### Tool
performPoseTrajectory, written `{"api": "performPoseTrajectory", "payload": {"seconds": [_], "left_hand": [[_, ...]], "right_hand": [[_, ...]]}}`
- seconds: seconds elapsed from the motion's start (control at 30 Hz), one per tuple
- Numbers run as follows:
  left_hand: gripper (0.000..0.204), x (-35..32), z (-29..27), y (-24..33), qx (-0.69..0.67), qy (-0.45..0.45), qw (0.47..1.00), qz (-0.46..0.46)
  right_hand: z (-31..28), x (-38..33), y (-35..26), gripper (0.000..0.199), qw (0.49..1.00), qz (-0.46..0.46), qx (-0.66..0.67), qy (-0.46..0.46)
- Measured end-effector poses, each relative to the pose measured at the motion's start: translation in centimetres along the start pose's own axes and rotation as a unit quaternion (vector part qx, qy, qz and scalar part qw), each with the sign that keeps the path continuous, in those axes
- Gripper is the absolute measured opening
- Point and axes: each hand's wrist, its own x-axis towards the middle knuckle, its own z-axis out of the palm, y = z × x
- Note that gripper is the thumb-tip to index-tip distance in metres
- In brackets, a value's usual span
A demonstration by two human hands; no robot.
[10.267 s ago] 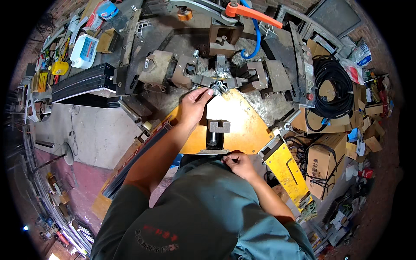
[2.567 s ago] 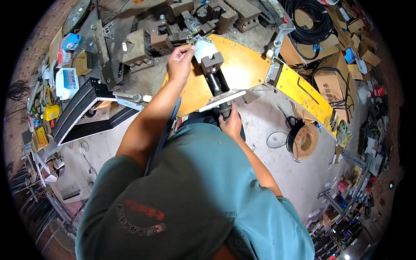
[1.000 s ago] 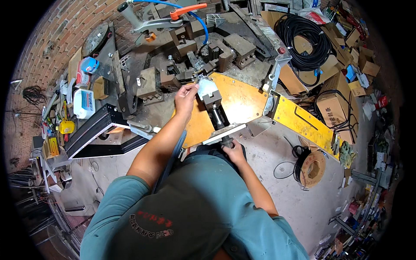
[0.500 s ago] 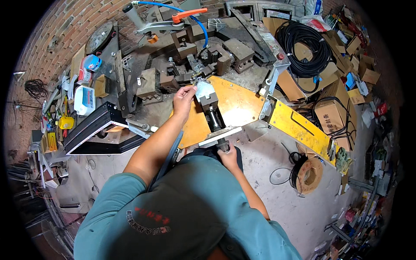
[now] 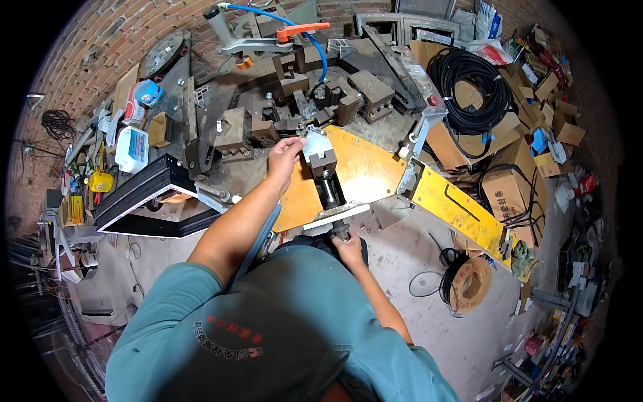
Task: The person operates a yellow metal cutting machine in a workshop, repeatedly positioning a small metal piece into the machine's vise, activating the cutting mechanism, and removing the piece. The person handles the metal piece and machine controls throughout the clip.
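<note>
My left hand (image 5: 286, 157) is closed, thumb and fingers pinched at the left edge of a shiny metal plate (image 5: 318, 143) on top of the machine. Whatever sits between the fingertips is too small to make out. Below the plate, a dark steel block (image 5: 323, 163) sits at the head of a slot with a shiny screw shaft (image 5: 328, 190) in it. My right hand (image 5: 349, 248) is wrapped round a dark round handle (image 5: 341, 232) at the shaft's near end, close to my body. Yellow board panels (image 5: 365, 171) flank the slot.
Steel clamp blocks (image 5: 234, 130) crowd the bench behind, under an orange lever (image 5: 303, 29) and blue hose (image 5: 324, 60). A black-and-white frame corner (image 5: 144, 194) rests at left. At right are a yellow slotted arm (image 5: 462, 211), coiled black hose (image 5: 462, 77) and a cardboard spool (image 5: 471, 285).
The view has shifted slightly. My left hand stays at the metal plate's edge, and my right hand keeps hold of the handle with its grip a little changed.
</note>
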Motion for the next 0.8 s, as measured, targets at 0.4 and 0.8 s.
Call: {"api": "performPoseTrajectory", "payload": {"seconds": [0.4, 0.8], "left_hand": [[0.015, -0.5, -0.3, 0.3, 0.014, -0.008, 1.0, -0.005], [0.017, -0.7, 0.2, 0.3, -0.006, -0.023, 1.0, 0.003]], "right_hand": [[1.0, -1.4, -0.9, 0.054, 0.97, -0.092, -0.198, 0.103], [-1.4, 1.2, 1.7, 0.027, 0.944, 0.153, 0.254, -0.148]]}}
